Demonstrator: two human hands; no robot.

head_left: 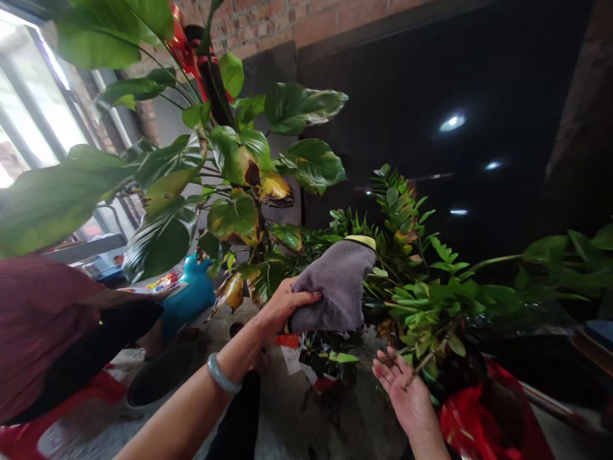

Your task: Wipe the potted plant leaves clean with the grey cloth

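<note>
Grey plush cloth (335, 287), yellow binding along its top edge (360, 242), bunched in the left grip (286, 305). On my feed the left forearm (205, 399) comes in from lower left and angles up toward centre, pale green bangle (223, 373) on the wrist. Left grip is clamped on the cloth, fingers (306, 296) wrapped over its near side. Cloth rises up and right from the grip, in front of the foliage of a ZZ plant (412, 281).

Right grip (400, 390) is apart and empty, palm turned up, fingers spread, lower right of the cloth. A ZZ stem (420, 369) runs just by its fingertips; can't tell from here if they touch.

Labels: small white tag with a red top (290, 353) sits among the foliage below the cloth, text too small to read. No readable brand on the cloth.

Around: broad-leaved plant (234, 217) at upper left, several leaves yellowed and browning. Teal glazed bird-shaped piece (191, 294) behind the left hand. Black round pot (160, 377) on the concrete floor (345, 421). Red plastic bag (479, 415) at lower right. Co-worker in a maroon top (43, 326) at far left, their hand (160, 292) well apart from both of mine.
</note>
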